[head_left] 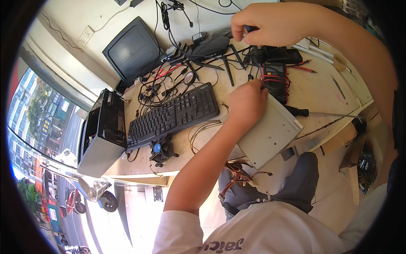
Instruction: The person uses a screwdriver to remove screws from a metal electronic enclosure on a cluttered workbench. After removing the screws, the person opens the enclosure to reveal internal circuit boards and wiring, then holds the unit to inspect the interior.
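Workbench, pale wood, cluttered; a dark monitor stands at the back-left, a black computer case at the left edge, a black keyboard lies mid-bench with a small cooler fan just in front of it. Grey metal drive housing sits tilted at the near edge of the bench, overhanging toward the lap. Left hand pressed flat on its upper end, fingers curled over the top edge, holding it down. Right hand raised over the back of the bench, fingers pinched narrow round the dark handle of a small tool; the tip is hidden among black cables. A multimeter with red leads lies just beyond the housing; a long screwdriver lies to its right. Judgement: keep the left palm's weight over the part resting on wood so the overhang cannot tip; clear the loose leads before bringing the tool down
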`<control>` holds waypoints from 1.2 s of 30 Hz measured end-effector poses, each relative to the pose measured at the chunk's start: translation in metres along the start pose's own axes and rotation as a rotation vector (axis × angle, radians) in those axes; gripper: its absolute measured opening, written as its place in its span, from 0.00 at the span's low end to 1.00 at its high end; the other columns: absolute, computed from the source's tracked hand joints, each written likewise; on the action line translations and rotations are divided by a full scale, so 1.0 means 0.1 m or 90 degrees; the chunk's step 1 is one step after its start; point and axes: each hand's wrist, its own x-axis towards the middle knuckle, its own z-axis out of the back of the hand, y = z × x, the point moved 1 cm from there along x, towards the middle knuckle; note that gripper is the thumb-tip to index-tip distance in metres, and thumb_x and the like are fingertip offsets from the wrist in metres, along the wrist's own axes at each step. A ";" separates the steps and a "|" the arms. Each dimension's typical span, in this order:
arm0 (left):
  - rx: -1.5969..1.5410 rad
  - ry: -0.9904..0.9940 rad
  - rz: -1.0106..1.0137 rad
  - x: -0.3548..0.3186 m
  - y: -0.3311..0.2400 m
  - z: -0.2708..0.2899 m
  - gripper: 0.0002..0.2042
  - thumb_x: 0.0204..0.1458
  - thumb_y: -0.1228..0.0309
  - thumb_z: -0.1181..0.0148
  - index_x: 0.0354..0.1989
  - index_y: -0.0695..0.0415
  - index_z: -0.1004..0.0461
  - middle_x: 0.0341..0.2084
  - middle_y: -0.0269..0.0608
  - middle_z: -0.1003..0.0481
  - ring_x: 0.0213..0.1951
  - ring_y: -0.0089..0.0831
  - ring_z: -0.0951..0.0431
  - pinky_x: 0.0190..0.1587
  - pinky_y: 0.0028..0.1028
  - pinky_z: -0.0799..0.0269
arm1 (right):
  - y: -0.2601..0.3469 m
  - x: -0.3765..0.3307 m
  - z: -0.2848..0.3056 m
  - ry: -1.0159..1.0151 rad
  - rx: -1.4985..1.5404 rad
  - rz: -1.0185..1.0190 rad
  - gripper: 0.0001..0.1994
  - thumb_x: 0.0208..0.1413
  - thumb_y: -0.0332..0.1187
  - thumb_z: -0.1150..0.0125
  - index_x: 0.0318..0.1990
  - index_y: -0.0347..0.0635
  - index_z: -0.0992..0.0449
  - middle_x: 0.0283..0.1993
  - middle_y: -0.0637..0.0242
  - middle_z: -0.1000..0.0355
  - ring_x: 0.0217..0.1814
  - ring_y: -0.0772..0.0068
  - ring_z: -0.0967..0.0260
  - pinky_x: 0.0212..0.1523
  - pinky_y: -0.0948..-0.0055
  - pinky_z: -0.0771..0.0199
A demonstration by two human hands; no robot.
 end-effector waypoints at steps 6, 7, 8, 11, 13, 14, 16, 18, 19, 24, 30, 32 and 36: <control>-0.005 -0.012 -0.005 -0.02 0.00 0.00 0.10 0.57 0.64 0.39 0.37 0.57 0.20 0.31 0.52 0.20 0.38 0.52 0.20 0.43 0.45 0.26 | 0.02 0.03 -0.07 -0.010 -0.088 -0.013 0.14 0.63 0.34 0.47 0.44 0.30 0.24 0.38 0.49 0.22 0.38 0.54 0.24 0.42 0.60 0.25; -0.009 -0.015 -0.008 -0.02 0.00 -0.01 0.10 0.57 0.64 0.39 0.37 0.57 0.20 0.31 0.52 0.20 0.38 0.52 0.20 0.43 0.45 0.26 | 0.03 0.03 -0.09 -0.014 -0.096 -0.016 0.14 0.62 0.34 0.47 0.44 0.30 0.24 0.38 0.49 0.22 0.38 0.54 0.24 0.42 0.60 0.26; -0.011 -0.019 -0.009 -0.02 -0.01 -0.01 0.10 0.57 0.64 0.39 0.37 0.57 0.21 0.31 0.52 0.20 0.38 0.52 0.20 0.43 0.45 0.26 | 0.04 0.03 -0.11 -0.018 -0.106 -0.021 0.14 0.62 0.34 0.47 0.44 0.30 0.24 0.38 0.50 0.22 0.39 0.54 0.24 0.42 0.60 0.26; -0.001 -0.021 -0.004 -0.02 -0.03 0.00 0.10 0.57 0.64 0.38 0.37 0.57 0.21 0.31 0.53 0.20 0.38 0.52 0.20 0.42 0.45 0.26 | 0.02 0.02 -0.15 -0.033 -0.111 -0.018 0.13 0.62 0.34 0.46 0.44 0.31 0.24 0.39 0.50 0.23 0.39 0.55 0.25 0.43 0.60 0.26; -0.003 -0.027 -0.002 -0.03 -0.02 0.01 0.10 0.57 0.64 0.38 0.37 0.57 0.21 0.31 0.53 0.20 0.38 0.52 0.20 0.42 0.45 0.26 | 0.02 0.04 -0.17 -0.038 -0.115 -0.019 0.13 0.62 0.34 0.46 0.44 0.31 0.24 0.39 0.51 0.23 0.40 0.55 0.25 0.43 0.61 0.26; -0.003 -0.021 0.002 -0.03 -0.01 0.01 0.10 0.57 0.64 0.39 0.37 0.58 0.21 0.31 0.53 0.20 0.38 0.52 0.20 0.42 0.45 0.26 | 0.03 0.04 -0.18 -0.040 -0.117 -0.019 0.13 0.62 0.34 0.46 0.44 0.31 0.24 0.39 0.51 0.23 0.40 0.56 0.25 0.43 0.61 0.26; -0.007 -0.008 0.003 -0.02 -0.03 0.00 0.10 0.57 0.64 0.39 0.37 0.58 0.21 0.31 0.54 0.20 0.38 0.53 0.20 0.42 0.45 0.26 | 0.03 0.01 -0.18 -0.045 -0.123 -0.028 0.12 0.62 0.34 0.45 0.44 0.32 0.25 0.39 0.51 0.23 0.40 0.56 0.25 0.43 0.61 0.26; -0.001 -0.003 -0.003 -0.02 -0.03 0.01 0.10 0.57 0.64 0.39 0.37 0.58 0.21 0.31 0.54 0.20 0.38 0.53 0.20 0.42 0.45 0.26 | 0.04 0.01 -0.17 -0.048 -0.127 -0.031 0.12 0.62 0.33 0.45 0.44 0.32 0.25 0.40 0.52 0.23 0.41 0.57 0.26 0.44 0.61 0.26; 0.003 0.000 -0.004 -0.02 -0.02 0.01 0.10 0.57 0.64 0.39 0.37 0.58 0.21 0.31 0.54 0.20 0.38 0.53 0.20 0.42 0.45 0.26 | 0.03 0.01 -0.18 -0.049 -0.126 -0.031 0.12 0.62 0.33 0.45 0.44 0.32 0.25 0.40 0.52 0.24 0.41 0.57 0.26 0.44 0.61 0.26; -0.012 0.000 -0.010 -0.01 -0.01 -0.01 0.10 0.58 0.64 0.40 0.39 0.58 0.22 0.31 0.54 0.20 0.38 0.54 0.20 0.43 0.46 0.26 | 0.04 -0.03 -0.17 -0.059 -0.137 -0.044 0.11 0.61 0.33 0.44 0.44 0.33 0.25 0.41 0.53 0.24 0.42 0.58 0.26 0.45 0.62 0.27; -0.009 0.014 -0.006 -0.02 -0.03 0.03 0.10 0.58 0.64 0.41 0.39 0.58 0.22 0.31 0.54 0.20 0.38 0.54 0.20 0.43 0.46 0.26 | 0.05 -0.05 -0.20 -0.068 -0.145 -0.049 0.11 0.61 0.32 0.43 0.44 0.34 0.26 0.42 0.54 0.25 0.43 0.60 0.27 0.46 0.63 0.27; -0.007 0.015 0.001 -0.02 -0.03 0.04 0.10 0.58 0.64 0.41 0.40 0.58 0.22 0.31 0.54 0.20 0.38 0.54 0.20 0.43 0.46 0.26 | 0.06 -0.04 -0.20 -0.068 -0.148 -0.049 0.10 0.61 0.32 0.42 0.44 0.34 0.26 0.42 0.55 0.25 0.44 0.60 0.27 0.46 0.63 0.27; -0.008 0.020 0.003 -0.01 -0.04 0.02 0.10 0.58 0.65 0.41 0.40 0.58 0.22 0.30 0.54 0.20 0.38 0.54 0.20 0.43 0.46 0.26 | 0.07 -0.05 -0.25 -0.077 -0.160 -0.053 0.10 0.60 0.32 0.42 0.44 0.35 0.26 0.43 0.56 0.26 0.44 0.61 0.28 0.47 0.63 0.28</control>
